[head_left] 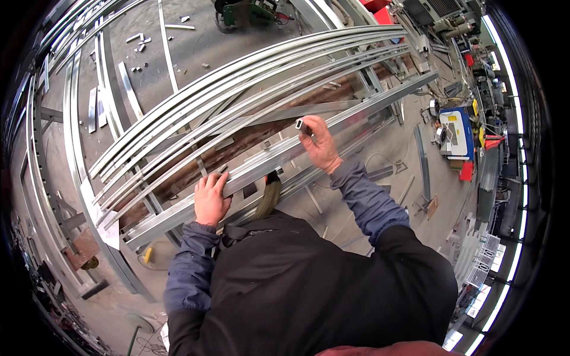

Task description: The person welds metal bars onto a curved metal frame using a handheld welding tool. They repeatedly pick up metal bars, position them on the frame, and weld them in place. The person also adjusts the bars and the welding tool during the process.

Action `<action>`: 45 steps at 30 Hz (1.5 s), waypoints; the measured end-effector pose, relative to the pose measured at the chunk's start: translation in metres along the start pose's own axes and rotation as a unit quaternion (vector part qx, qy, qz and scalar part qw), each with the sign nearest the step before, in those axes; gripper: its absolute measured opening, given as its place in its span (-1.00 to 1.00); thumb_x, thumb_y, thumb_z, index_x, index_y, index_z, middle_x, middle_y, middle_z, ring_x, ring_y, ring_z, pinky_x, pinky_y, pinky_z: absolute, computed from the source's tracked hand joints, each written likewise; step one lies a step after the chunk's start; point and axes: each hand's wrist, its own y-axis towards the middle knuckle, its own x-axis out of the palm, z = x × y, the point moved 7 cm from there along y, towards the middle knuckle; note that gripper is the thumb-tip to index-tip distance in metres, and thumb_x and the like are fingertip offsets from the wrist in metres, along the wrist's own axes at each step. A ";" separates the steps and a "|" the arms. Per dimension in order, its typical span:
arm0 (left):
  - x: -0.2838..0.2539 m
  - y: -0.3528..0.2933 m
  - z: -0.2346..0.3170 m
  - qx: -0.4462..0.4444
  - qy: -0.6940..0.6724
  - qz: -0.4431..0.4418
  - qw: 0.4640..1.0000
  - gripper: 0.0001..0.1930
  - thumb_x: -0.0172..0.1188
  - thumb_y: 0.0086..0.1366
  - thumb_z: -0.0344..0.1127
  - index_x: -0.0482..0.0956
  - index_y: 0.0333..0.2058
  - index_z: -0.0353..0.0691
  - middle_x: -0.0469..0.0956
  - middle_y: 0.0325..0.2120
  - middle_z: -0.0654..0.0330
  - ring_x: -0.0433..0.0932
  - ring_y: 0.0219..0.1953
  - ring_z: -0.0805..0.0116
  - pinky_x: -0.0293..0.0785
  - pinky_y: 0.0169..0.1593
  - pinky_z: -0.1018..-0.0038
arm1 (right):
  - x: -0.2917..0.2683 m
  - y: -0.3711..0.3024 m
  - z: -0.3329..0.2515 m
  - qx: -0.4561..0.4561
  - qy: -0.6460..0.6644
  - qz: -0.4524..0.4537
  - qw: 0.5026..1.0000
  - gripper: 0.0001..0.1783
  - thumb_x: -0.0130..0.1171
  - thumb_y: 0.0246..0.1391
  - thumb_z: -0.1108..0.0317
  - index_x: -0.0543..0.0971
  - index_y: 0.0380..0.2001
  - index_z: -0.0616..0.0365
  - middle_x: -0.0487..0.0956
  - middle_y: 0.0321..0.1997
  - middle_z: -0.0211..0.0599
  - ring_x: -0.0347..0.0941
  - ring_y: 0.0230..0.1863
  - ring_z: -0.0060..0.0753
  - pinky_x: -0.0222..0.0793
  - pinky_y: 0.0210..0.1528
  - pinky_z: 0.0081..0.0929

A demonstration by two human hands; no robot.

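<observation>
My right hand (321,148) is closed around a short piece of square metal tube (300,125), its hollow end turned up to the left. It is held above a long silvery metal rail (261,161) that crosses in front of me. Farther left, my left hand (211,200) grips this rail, fingers bent over its top and thumb toward the near side. A small dark piece (223,168) shows at its fingertips; I cannot tell whether the hand touches it.
Several long, slim metal profiles (237,70) lie side by side beyond the rail, over a rusty brown beam (249,139). Offcuts (140,40) litter the floor at far left. A blue and white machine (457,133) stands right, with a cable (389,159) on the floor nearby.
</observation>
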 end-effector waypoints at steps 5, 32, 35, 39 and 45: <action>-0.003 -0.004 -0.004 0.007 -0.016 0.010 1.000 -0.22 0.60 0.00 -0.23 0.61 0.27 -0.07 0.56 0.10 0.19 0.51 0.18 0.04 0.42 0.23 0.14 | 0.043 0.007 -0.056 -0.014 0.094 -0.052 0.994 -0.52 0.34 0.40 0.35 0.56 0.34 0.06 0.51 0.09 -0.29 0.47 0.09 -0.25 0.45 0.18 -0.39; -0.039 -0.059 -0.056 -0.200 -0.665 0.029 0.719 -0.59 0.08 0.64 -0.27 0.57 0.35 -0.22 0.71 -0.10 0.33 0.55 -0.10 0.57 0.51 0.08 0.52 | 0.249 -0.074 -0.114 0.510 0.650 -0.169 0.537 -0.60 -0.05 0.65 0.08 0.61 0.20 0.09 0.71 0.22 -0.24 0.61 0.21 -0.30 0.49 0.33 -0.17; -0.046 -0.053 -0.057 -0.189 -0.616 0.031 0.764 -0.61 0.17 0.63 -0.22 0.62 0.28 -0.26 0.65 -0.09 0.31 0.57 -0.09 0.52 0.52 0.06 0.50 | 0.252 -0.073 -0.120 0.493 0.588 -0.191 0.613 -0.65 0.07 0.61 0.11 0.60 0.20 0.07 0.72 0.12 -0.31 0.61 0.13 -0.35 0.52 0.22 -0.24; -0.059 -0.048 -0.053 -0.149 -0.551 -0.014 0.821 -0.70 0.35 0.51 -0.35 0.69 0.13 -0.34 0.53 0.00 0.23 0.60 -0.06 0.44 0.58 0.03 0.45 | 0.262 -0.066 -0.135 0.319 0.341 -0.274 0.841 -0.60 0.30 0.46 0.15 0.58 0.17 0.16 0.68 -0.02 -0.33 0.58 -0.01 -0.35 0.52 0.02 -0.33; -0.069 -0.063 -0.099 -0.165 -0.459 0.066 0.871 -0.72 0.38 0.44 -0.43 0.70 0.09 -0.27 0.65 -0.08 0.19 0.66 -0.06 0.38 0.62 0.00 0.39 | 0.255 -0.040 -0.138 0.049 0.096 -0.275 0.955 -0.46 0.32 0.35 0.22 0.53 0.31 0.16 0.62 0.12 -0.06 0.54 0.14 0.07 0.48 0.26 -0.14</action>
